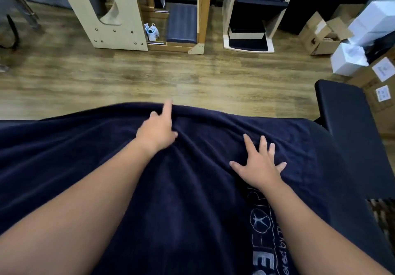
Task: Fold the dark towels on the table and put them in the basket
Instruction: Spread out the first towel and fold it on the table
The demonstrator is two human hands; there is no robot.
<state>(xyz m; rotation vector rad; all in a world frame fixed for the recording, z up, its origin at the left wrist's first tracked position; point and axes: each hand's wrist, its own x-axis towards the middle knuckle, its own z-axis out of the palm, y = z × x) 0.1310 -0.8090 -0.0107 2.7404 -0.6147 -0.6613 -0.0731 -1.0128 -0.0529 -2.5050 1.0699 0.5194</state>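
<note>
Navy towel (106, 167) with pale embroidered lettering; brown wood-grain floor (149, 78); white boxes (350, 60)

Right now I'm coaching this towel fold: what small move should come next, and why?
Probably sweep the right hand outward to flatten the towel. Creases bunch between it and the left hand, which gathers cloth near the far edge.

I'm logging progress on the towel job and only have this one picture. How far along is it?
Early. Nothing looks finished: no folded towel shows, and no basket is in view. In hand: one dark towel lies spread and wrinkled over the table; the left hand is on its bunched far edge, and the right hand rests flat on it with fingers spread. Left: folding it and putting it in the basket.
</note>
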